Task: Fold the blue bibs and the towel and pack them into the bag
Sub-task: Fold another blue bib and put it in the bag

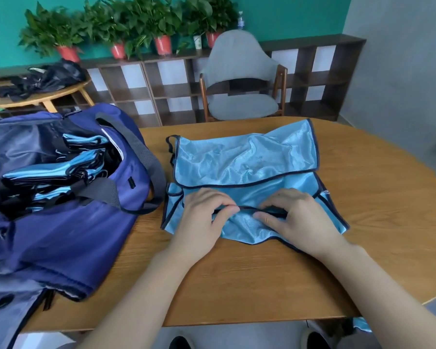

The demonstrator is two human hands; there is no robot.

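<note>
A shiny light-blue bib (247, 157) with dark trim lies spread on the wooden table (378, 222), its far half folded over the near half. My left hand (202, 217) and my right hand (295, 217) rest side by side on its near part, fingertips pinching the dark-trimmed neck edge between them. An open navy bag (68, 222) lies on the table's left end. Inside it sit several folded blue bibs (51, 170). No towel is visible.
A grey chair (242, 79) stands behind the table. Dark cube shelves line the wall, topped with potted plants (126, 23). A small wooden side table (35, 96) with dark clothing is at far left. A scrap of blue cloth (361, 323) hangs below the table's near edge.
</note>
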